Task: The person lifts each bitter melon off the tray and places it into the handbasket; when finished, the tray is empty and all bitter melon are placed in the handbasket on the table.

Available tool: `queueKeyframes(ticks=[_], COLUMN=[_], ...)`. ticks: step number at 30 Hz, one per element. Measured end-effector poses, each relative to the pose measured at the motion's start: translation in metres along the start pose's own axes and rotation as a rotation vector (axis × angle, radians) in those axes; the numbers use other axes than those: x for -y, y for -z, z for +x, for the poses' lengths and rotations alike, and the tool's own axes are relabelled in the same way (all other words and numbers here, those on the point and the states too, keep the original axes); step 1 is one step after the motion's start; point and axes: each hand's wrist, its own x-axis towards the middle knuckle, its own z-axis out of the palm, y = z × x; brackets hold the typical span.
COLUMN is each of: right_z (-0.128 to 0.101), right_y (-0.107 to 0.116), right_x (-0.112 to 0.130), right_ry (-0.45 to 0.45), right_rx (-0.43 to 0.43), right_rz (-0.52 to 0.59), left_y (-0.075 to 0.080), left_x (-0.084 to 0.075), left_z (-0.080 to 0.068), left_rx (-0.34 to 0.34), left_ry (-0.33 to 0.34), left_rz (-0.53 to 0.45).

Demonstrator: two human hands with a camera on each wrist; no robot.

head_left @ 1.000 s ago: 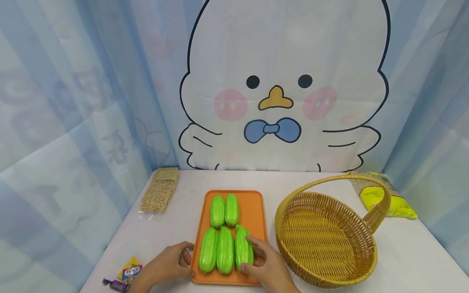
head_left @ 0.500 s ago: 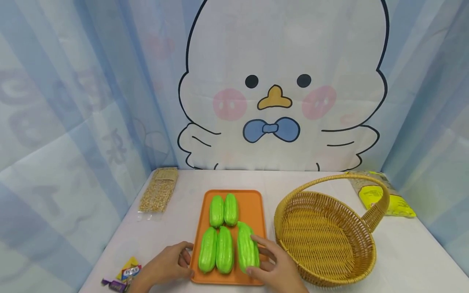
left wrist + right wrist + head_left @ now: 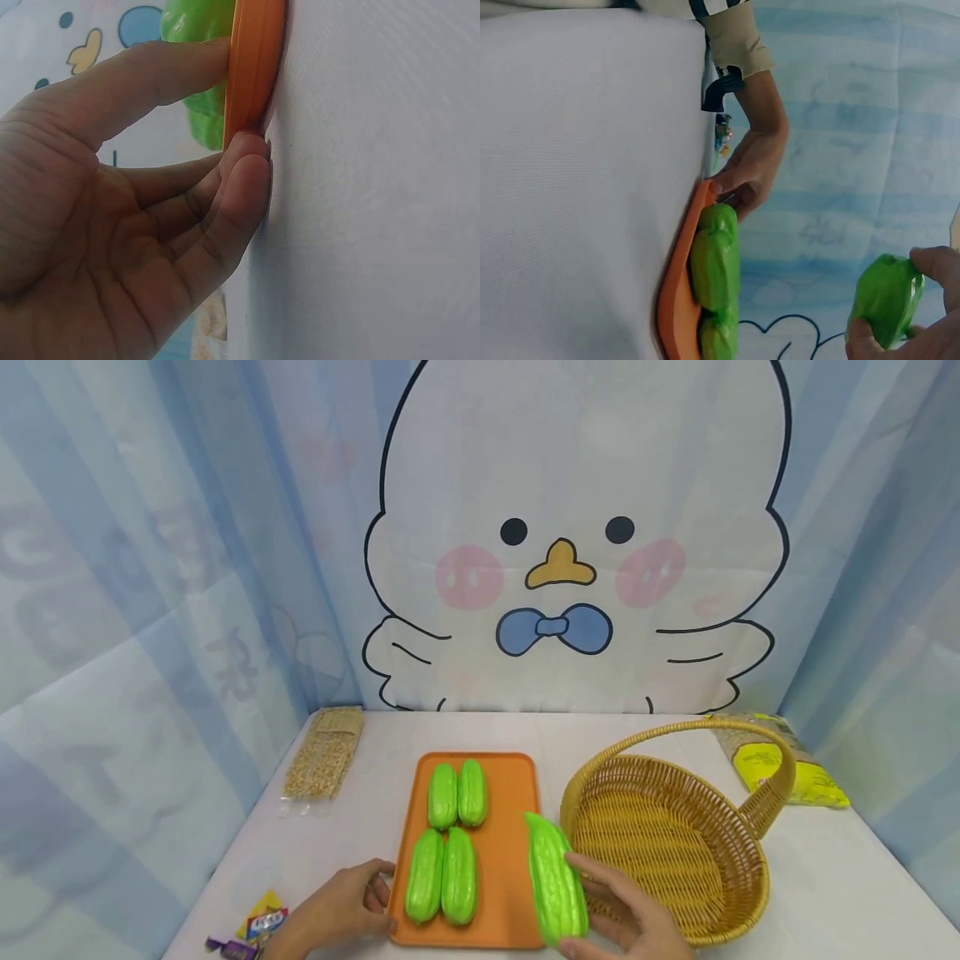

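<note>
My right hand (image 3: 633,910) grips a bright green, ridged bitter melon (image 3: 555,885) with thumb and fingers. It is raised over the tray's right edge, beside the basket. In the right wrist view this bitter melon (image 3: 887,300) hangs well apart from the tray. My left hand (image 3: 348,897) pinches the left rim of the orange tray (image 3: 506,868); the left wrist view shows the thumb on the rim (image 3: 255,67) and the fingertips low against its side. Two bitter melons (image 3: 441,877) lie side by side at the near left of the tray, two more (image 3: 457,795) at its far end.
A round woven basket (image 3: 652,852) with a tall handle stands right of the tray. Behind it lies a yellow-labelled bag (image 3: 787,768). A packet of pale grains (image 3: 324,756) is at the back left. Small wrapped sweets (image 3: 262,922) lie near my left forearm.
My right hand has lifted the bitter melon from the tray's near right and carried it rightward toward the basket. The left hand stays at the tray's rim.
</note>
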Motion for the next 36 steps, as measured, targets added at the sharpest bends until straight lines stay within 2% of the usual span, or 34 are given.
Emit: queueKeyframes(ticks=[5,8,11,16,24,30,36], right_z=[-0.013,-0.018,-0.023,-0.025,-0.005,0.015,0.036], right_y=[0.013,0.023,0.033,0.047,0.065,0.084,0.101], right_x=[0.0,0.001,-0.001,-0.003,0.005,-0.004,-0.017], right_ry=[0.042,-0.034,-0.062,0.006,0.05,0.027,0.018], right_rx=[-0.068,-0.109,-0.101,-0.083,-0.194,-0.179,-0.141], right_rz=[-0.08,-0.083,-0.065,-0.083,-0.3,-0.347,-0.39], left_y=[0.001,0.001,0.001,0.001,0.001,0.0,-0.001], left_x=[0.0,0.0,0.0,0.002,0.003,0.003,0.002], left_z=[-0.002,-0.002,-0.002,-0.001,0.0,0.001,0.002], left_rx=[0.003,-0.001,0.0,0.001,0.008,0.007,0.01], left_ry=[-0.013,-0.02,-0.02,-0.028,-0.007,0.026,0.027], left_rz=[0.001,0.003,0.001,0.009,-0.006,-0.022,-0.022])
